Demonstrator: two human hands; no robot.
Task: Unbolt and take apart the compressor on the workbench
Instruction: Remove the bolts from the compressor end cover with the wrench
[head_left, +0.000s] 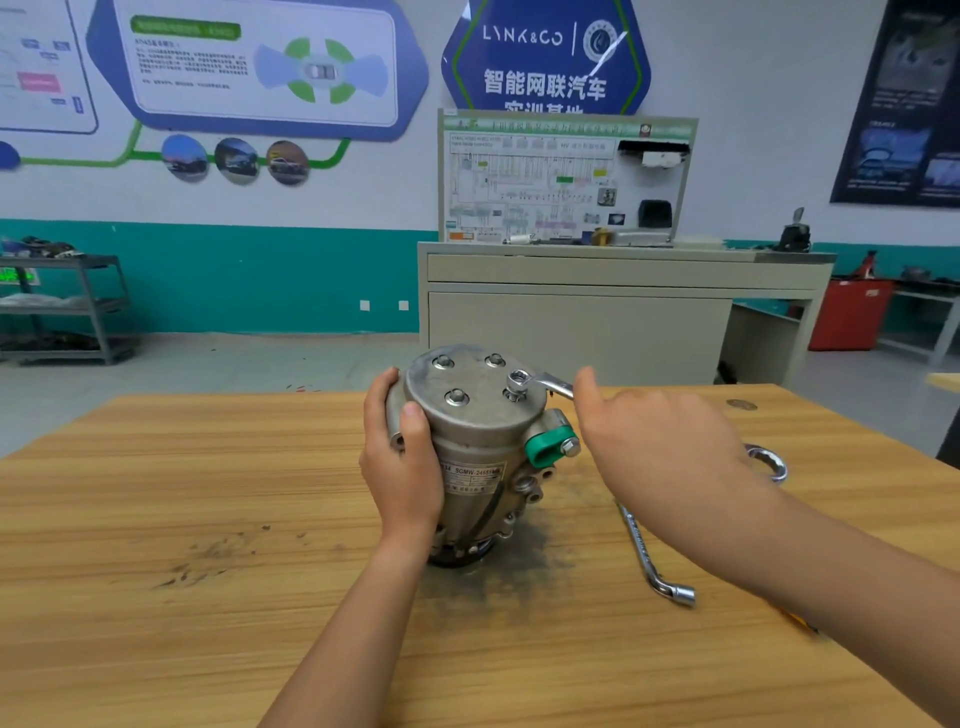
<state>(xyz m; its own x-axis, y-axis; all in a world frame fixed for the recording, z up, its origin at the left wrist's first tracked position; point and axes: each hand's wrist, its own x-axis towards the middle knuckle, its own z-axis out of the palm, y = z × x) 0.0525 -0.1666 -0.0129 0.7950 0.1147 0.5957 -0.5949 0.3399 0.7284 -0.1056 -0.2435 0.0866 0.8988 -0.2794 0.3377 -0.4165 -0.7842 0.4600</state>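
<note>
Head view: the compressor (478, 441) stands on end in the middle of the bench (208, 597), pulley end down, its round end plate (472, 384) facing up and tilted slightly toward the camera. Four bolts (456, 398) sit in the plate. A wrench (540, 383) has its ring on the near-right one.

The left hand (405, 467) wraps the left side of the body, thumb across the front and fingers round the back, bracing it. The right hand (654, 447) is at the wrench handle with one digit raised. The handle runs in under the hand, and I cannot tell whether the fingers are curled round it.

A bent socket key (641, 545) lies on the bench to the right. A spanner (771, 462) shows partly behind the right wrist.

Handling, as I judge it: a cast metal body, rigid and probably heavy. It likely also has an oily film, given the dark smear on the bench around its base. Standing on a narrow end, it will want to turn or tip when the wrench pulls. The plain barrel below the plate looks like the best place to hold it. The green clip (545, 447) and the small ports on the right would give a poor grip.
</note>
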